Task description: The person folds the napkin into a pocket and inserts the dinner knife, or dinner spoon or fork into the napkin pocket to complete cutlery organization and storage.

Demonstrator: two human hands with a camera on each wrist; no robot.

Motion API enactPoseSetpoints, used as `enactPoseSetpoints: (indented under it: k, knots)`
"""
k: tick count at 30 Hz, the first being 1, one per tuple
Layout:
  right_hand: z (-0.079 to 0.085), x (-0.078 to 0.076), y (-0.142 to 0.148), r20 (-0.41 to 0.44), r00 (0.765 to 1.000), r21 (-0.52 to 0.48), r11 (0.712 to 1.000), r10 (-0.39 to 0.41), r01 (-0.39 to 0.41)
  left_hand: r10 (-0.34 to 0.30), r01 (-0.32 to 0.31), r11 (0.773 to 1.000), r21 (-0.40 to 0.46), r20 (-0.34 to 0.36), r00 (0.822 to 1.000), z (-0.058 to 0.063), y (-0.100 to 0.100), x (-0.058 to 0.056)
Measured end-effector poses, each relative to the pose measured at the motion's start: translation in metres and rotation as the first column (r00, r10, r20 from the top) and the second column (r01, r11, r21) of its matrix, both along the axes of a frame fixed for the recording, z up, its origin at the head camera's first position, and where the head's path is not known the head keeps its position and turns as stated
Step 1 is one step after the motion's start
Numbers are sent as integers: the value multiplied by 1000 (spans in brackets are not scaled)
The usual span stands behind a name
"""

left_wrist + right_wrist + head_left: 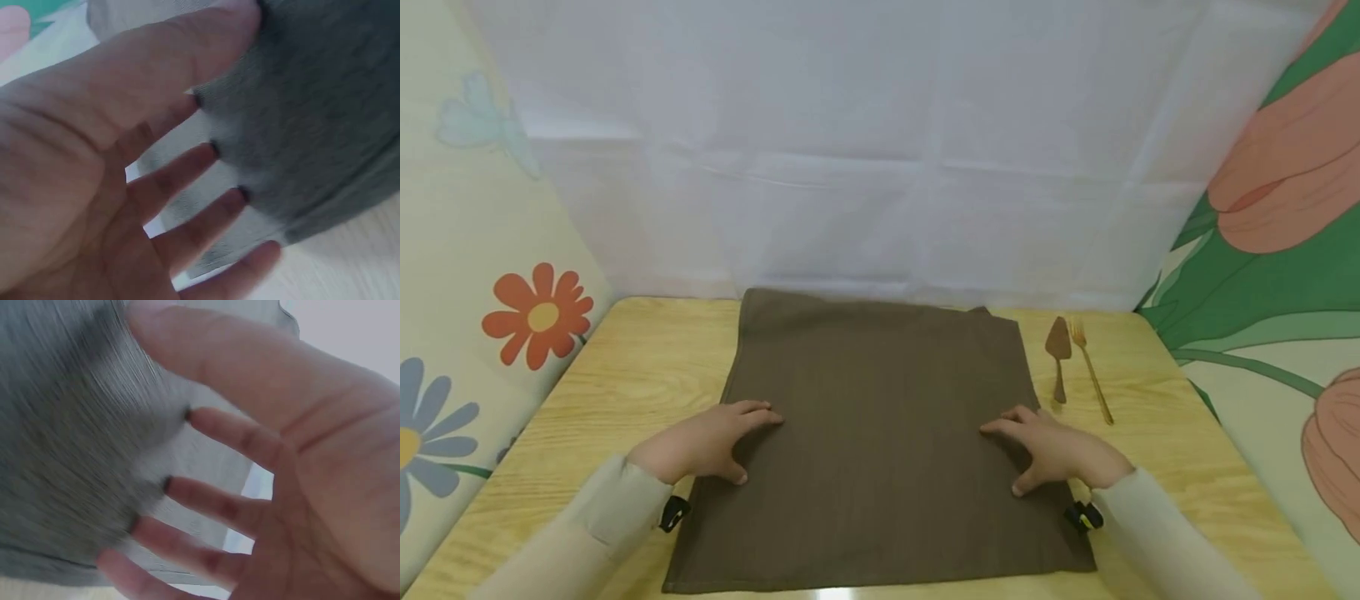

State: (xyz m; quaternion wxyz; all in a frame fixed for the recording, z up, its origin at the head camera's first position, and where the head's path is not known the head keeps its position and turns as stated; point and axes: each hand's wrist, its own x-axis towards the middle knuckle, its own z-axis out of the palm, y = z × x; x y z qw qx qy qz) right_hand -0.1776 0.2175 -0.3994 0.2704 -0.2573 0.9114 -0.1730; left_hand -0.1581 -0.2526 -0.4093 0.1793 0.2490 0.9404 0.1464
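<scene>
A brown cloth [880, 433] lies spread over the middle of the wooden table, its far edge reaching the white backdrop and one far right corner slightly folded. Over its left side is my left hand [711, 442], fingers and thumb apart, with fingertips at the fabric. My right hand [1052, 450] mirrors it on the right side, thumb spread from the fingers. Both wrist views show the fingertips close against the cloth [325, 119], which looks grey there; nothing is gripped. Whether every fingertip touches cannot be told.
Right of the cloth lie a brown cake server [1058, 342] and a gold fork [1093, 375], side by side. A white sheet [865, 167] hangs behind the wooden table [1195, 467]. Walls with painted flowers flank both sides.
</scene>
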Motion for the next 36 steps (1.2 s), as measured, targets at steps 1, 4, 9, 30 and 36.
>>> enactPoseSetpoints:
  k: [1, 4, 9, 30, 36]
  knots:
    - [2, 1, 2, 14, 1000, -5, 1000, 13, -13, -9, 9, 1000, -5, -16, 1000, 1, 0, 1]
    - [6, -4, 6, 48, 998, -23, 999, 50, -49, -11, 11, 1000, 2, -27, 1000, 8, -1, 0]
    - [11, -26, 9, 16, 998, -79, 995, 59, -57, -2, 4, 1000, -14, 87, 996, 21, 0, -7]
    - [-3, -26, -31, -108, 990, 138, 985, -94, 109, 131, -127, 985, 117, -26, 991, -13, -8, -34]
    - [1, -42, -22, -75, 995, 36, 997, -70, 73, 115, -115, 992, 46, 6, 993, -13, -5, -34]
